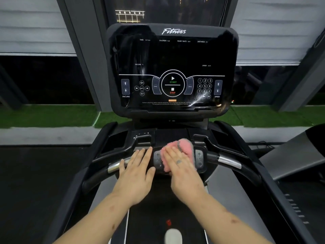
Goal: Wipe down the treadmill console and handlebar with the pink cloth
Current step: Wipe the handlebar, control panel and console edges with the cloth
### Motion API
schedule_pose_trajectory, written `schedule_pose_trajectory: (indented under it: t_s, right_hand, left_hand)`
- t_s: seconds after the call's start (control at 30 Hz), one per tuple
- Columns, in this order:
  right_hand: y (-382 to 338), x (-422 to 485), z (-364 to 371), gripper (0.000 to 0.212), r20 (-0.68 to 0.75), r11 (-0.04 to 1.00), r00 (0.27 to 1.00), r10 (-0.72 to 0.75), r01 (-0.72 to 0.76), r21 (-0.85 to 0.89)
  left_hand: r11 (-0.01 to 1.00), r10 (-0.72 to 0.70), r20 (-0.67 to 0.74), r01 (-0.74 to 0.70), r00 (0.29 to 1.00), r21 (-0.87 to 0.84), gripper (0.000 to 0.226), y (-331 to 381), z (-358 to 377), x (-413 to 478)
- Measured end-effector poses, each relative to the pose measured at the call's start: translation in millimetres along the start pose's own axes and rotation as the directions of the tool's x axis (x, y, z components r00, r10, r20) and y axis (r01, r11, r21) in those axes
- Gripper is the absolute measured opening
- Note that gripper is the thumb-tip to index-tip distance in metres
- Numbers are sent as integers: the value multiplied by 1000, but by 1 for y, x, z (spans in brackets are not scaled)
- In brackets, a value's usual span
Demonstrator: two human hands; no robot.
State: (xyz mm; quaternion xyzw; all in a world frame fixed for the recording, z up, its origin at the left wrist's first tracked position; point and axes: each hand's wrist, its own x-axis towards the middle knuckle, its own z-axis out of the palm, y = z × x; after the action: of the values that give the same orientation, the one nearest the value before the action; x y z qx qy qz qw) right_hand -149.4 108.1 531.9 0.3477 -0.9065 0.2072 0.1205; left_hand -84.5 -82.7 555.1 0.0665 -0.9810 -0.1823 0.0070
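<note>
Room: a gym corner facing dark windows, with pale blinds partly down and a strip of green turf along the glass.
Right hand: fingers flat and nearly straight, pressing down on the pink cloth. I see no fingers curled round it.
Pink cloth: bunched under those fingers on the middle pad of the handlebar. Its far end pokes out past the fingertips, and its right edge touches the right button strip.
Left hand: flat and holding nothing. It rests on the bar just left of the left button strip, fingers pointing towards the screen.
Handlebar: the cloth covers only the centre section. The chrome grips and the curved side arms on both sides are bare of cloth, well apart from it.
Console: dark display with printed controls. There are pale streaks at its lower right by the keypad, but I cannot tell smear from glare.
Progress: my guess is mid-task, working the centre of the bar. Nothing shows whether the console has been wiped. The outer grips look left to do, and the screen may need a pass too.
</note>
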Motion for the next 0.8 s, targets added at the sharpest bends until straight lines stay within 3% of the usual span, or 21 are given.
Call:
schedule_pose_trajectory:
  t_s: [0.23,0.4,0.57,0.8]
  right_hand:
    - [16,-7,-1,72,-94,994,989,110,-111,-7]
    - [-20,13,18,57,-47,992,994,-100,95,-87]
    - [-8,-10,16,55,-59,964,969,-239,230,-137]
    - [3,-34,16,62,-56,966,975,-216,205,-156]
  left_hand:
    - [1000,-2,-6,2,1000,-23,64,1,-1,0]
    - [1000,11,-1,-11,1000,-15,63,-2,1,1]
    - [1000,13,-8,-14,1000,-26,63,-4,2,0]
    - [1000,8,-21,-9,1000,-28,63,-2,2,-1]
